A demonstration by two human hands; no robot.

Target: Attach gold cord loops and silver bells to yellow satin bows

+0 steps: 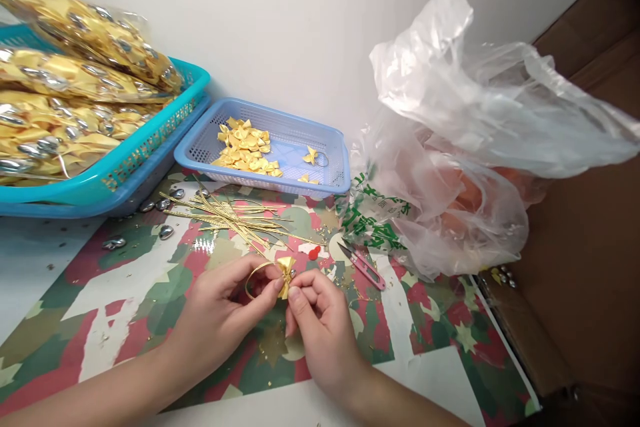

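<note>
Between my two hands is a small gold ribbon bow [286,267] with a loop of gold cord [255,275] on its left side. My left hand [225,300] is closed, its thumb and forefinger pinching the bow's left side by the cord. From the right, my right hand [323,320] pinches the bow near a small silvery bit at its middle. The fingertips partly cover the bow. Just beyond the hands lie loose gold cords [240,217], a red pin-like piece [315,253] and pink thread snips [365,267].
A blue basket [345,177] holds gold bows at the back. On the left, a teal basket [193,90] carries bags of gold bows with silver beads. Loose silver beads [166,232] lie on the patterned table covering. Plastic bags [450,147] and a cardboard box [590,247] stand on the right.
</note>
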